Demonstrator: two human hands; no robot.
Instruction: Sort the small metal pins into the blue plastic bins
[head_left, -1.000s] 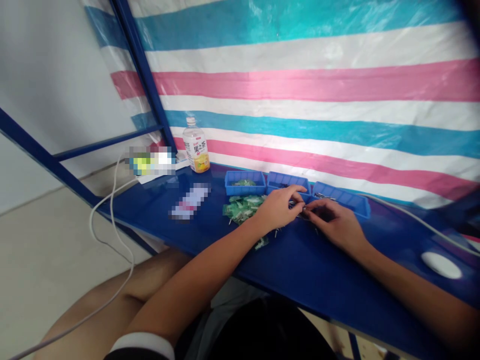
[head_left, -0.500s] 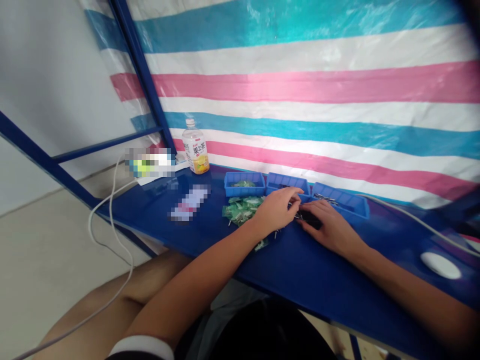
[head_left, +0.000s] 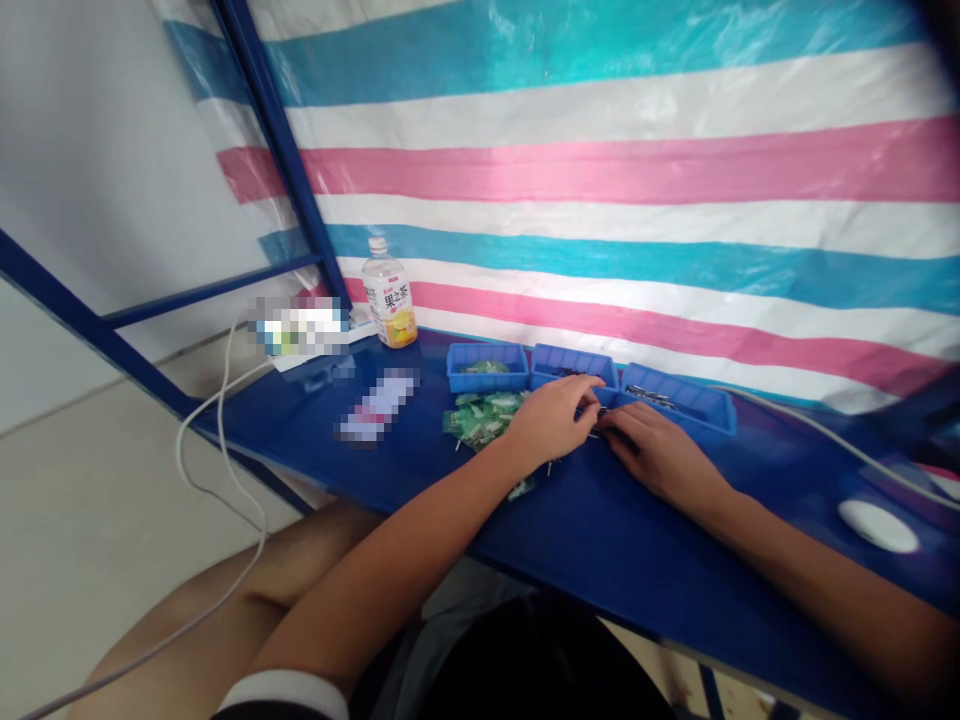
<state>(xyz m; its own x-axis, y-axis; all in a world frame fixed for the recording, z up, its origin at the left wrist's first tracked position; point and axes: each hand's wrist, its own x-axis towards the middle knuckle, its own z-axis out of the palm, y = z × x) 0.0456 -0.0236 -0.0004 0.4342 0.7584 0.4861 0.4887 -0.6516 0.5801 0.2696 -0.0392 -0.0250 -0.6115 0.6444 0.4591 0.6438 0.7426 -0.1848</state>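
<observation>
My left hand point(head_left: 555, 420) is closed, thumb and fingers pinched on something I cannot make out, just in front of the middle blue bin point(head_left: 574, 365). Close beside it, my right hand point(head_left: 660, 445) has its fingers drawn together, and what they hold is hidden. Small dark, thin pieces show between the two hands. A pile of green packets point(head_left: 480, 418) lies left of my left wrist. Behind it stands the left blue bin point(head_left: 487, 380) with green pieces inside. The right blue bin point(head_left: 697, 405) holds thin metal pieces.
A drink bottle point(head_left: 390, 300) stands at the back left, near a blurred item on a white tray. Another blurred flat object point(head_left: 379, 405) lies on the blue table point(head_left: 300, 420). A white oval object point(head_left: 877, 526) and a cable point(head_left: 832, 440) are at the right.
My right hand's fingers have drawn closer together, and the dark gap between its thumb and fingers has closed. My left hand has barely moved.
</observation>
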